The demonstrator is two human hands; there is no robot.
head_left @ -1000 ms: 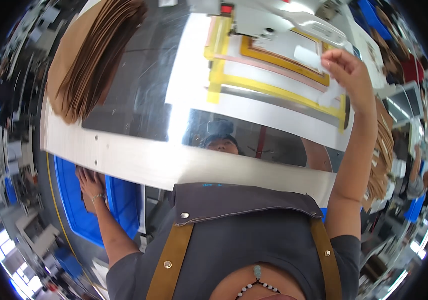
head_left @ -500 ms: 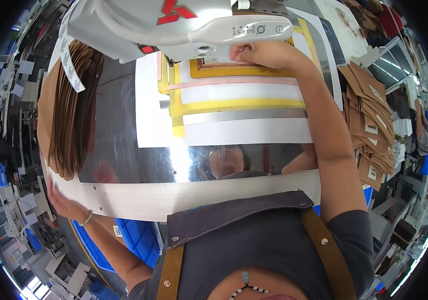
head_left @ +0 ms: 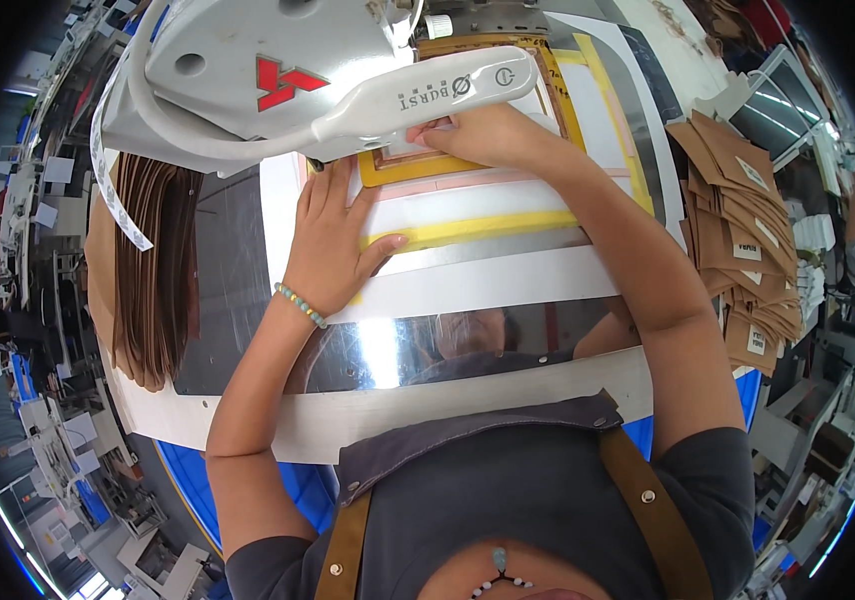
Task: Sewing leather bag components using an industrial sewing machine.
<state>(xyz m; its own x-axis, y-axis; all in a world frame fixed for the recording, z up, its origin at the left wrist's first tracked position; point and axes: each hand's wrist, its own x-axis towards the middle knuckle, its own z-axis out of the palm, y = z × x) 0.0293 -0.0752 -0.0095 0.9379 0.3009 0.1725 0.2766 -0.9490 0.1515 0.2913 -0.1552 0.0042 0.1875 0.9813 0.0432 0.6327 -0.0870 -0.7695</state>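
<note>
My left hand lies with spread fingers on the left part of a white template sheet banded with yellow and pink tape. Its fingertips reach the yellow-edged frame, close under the grey-white sewing machine. Over that frame, my right hand is curled with thumb and finger together; what they pinch, if anything, is partly covered by the machine's white lamp.
A thick stack of brown folded paper pieces stands at the left. More brown pieces with white labels are piled at the right. A shiny metal plate and a pale table edge lie nearest me; blue bins are below.
My left hand has come from beside the left stack onto the template sheet. My right hand has shifted slightly left and nearer me. The view has tilted a little.
</note>
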